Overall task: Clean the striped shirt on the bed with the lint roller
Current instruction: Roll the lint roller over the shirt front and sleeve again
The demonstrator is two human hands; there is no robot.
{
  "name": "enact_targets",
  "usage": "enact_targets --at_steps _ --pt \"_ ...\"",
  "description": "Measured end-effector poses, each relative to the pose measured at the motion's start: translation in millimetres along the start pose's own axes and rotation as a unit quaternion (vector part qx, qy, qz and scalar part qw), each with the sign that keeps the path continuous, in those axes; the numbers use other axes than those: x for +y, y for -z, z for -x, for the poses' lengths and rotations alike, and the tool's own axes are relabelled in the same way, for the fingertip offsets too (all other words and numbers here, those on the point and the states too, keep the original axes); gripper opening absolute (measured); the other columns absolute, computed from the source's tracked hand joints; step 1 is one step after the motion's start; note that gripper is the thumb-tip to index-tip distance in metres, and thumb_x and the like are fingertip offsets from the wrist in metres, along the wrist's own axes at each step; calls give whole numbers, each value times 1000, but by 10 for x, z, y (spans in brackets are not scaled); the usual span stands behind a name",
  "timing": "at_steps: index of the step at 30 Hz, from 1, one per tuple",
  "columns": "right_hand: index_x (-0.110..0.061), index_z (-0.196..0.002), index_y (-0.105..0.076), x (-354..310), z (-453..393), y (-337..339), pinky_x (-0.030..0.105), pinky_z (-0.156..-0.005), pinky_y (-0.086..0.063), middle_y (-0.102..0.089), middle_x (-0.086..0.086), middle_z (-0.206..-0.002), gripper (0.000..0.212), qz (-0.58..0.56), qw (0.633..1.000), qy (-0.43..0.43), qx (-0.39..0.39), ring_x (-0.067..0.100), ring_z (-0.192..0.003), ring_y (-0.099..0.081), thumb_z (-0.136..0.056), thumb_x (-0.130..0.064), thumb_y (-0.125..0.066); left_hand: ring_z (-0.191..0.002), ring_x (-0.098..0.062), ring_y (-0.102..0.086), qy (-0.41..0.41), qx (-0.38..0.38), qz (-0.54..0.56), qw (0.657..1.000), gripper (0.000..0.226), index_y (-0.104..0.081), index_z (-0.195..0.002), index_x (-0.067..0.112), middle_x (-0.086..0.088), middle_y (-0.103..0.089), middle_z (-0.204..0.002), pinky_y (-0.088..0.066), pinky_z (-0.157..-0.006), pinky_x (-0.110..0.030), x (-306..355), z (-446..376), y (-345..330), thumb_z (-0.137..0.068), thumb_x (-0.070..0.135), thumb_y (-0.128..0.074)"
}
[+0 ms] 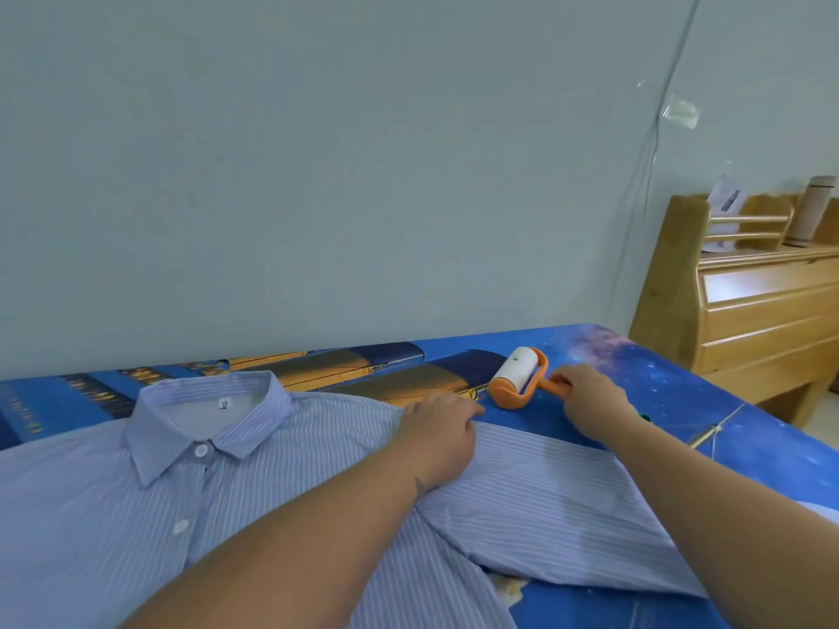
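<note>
The striped shirt (281, 483) lies spread flat on the bed (708, 401), collar toward the far edge by the wall, buttoned front up, one sleeve stretched out toward the right side of the bed. It covers the near left part of the blue printed sheet.

The left hand (438, 435) rests palm down on the shirt's shoulder, where the sleeve begins, fingers lying forward over the cloth's edge and pressing it; nothing is gripped there.

Just past the shirt, on bare sheet near the far edge, sits the lint roller (517, 379): white roll, orange frame, orange handle pointing right. The right hand (590, 401) is on that handle, fingers curled round it, thumb side up. The roll itself touches the sheet, clear of the shirt, just beyond the left hand's fingertips.

Outward now: a pale wall (318, 174) runs behind the bed's far edge. Beyond the bed's right corner stands a wooden headboard shelf (767, 306), with a cylindrical bottle (812, 211) upright on top and a small card (726, 199) beside it.
</note>
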State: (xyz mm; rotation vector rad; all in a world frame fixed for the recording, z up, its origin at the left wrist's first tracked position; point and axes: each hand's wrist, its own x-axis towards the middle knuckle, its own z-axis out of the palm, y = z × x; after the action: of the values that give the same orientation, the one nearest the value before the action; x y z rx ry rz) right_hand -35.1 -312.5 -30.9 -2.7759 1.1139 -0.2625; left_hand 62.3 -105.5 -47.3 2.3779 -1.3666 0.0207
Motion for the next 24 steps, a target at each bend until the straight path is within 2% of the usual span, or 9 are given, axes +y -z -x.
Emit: enact_targets --at_steps 3,7,11,15,17,19,24 --pt "-34 -125 -52 6 12 -60 37 -88 -44 -57 3 -118 43 -16 1000 -7 11 25 -103 -55 -90 -9 -45 -129 -20 -42 -14 4 -13 1000 40 -52 -133 26 2 -52 -138 -34 -107 -39 -52 28 26 -97 20 -35" --pt "-25 -130 -54 -95 115 -33 40 -97 -42 -55 6 -131 38 -29 998 -11 46 28 -119 -49 -93 -16 -49 -124 -20 -48 -29 27 -13 999 39 -55 -130 24 1 -57 -133 -39 -104 -39 -155 137 172 -96 17 -36" --pt "-21 -131 -54 -410 315 38 40 -99 -39 -48 6 -139 41 -86 993 57 65 29 -125 -42 -92 -13 -51 -116 -20 -49 -14 82 -3 997 34 -60 -119 21 1 -59 -122 -43 -98 -39 -414 440 391 -95 14 -37" --pt "-22 -127 -58 -938 576 112 31 -89 -32 -54 1 -131 36 -113 980 155 60 23 -119 -48 -92 -16 -52 -99 -22 -52 89 184 11 979 17 -55 -91 23 4 -56 -99 -46 -82 -38 -977 870 809 -89 10 -44" --pt "-23 -129 -56 -1228 722 111 30 -93 -34 -55 -3 -130 36 -108 974 195 42 19 -120 -49 -93 -17 -53 -97 -23 -52 155 214 0 964 18 -51 -85 25 4 -56 -95 -45 -80 -37 -1316 1146 1020 -88 9 -46" --pt "-23 -129 -55 -1550 848 41 32 -99 -42 -55 -3 -131 36 -101 969 225 18 18 -121 -50 -94 -18 -52 -99 -25 -51 223 216 -30 950 17 -55 -89 22 -1 -58 -100 -45 -80 -38 -1687 1491 1191 -87 8 -46" --pt "-24 -123 -58 -2104 963 -221 36 -93 -50 -56 -1 -130 30 -90 972 216 5 20 -112 -57 -95 -18 -49 -109 -25 -47 329 149 -119 925 23 -58 -107 23 -4 -56 -115 -44 -86 -37 -2303 2135 1347 -93 15 -42"
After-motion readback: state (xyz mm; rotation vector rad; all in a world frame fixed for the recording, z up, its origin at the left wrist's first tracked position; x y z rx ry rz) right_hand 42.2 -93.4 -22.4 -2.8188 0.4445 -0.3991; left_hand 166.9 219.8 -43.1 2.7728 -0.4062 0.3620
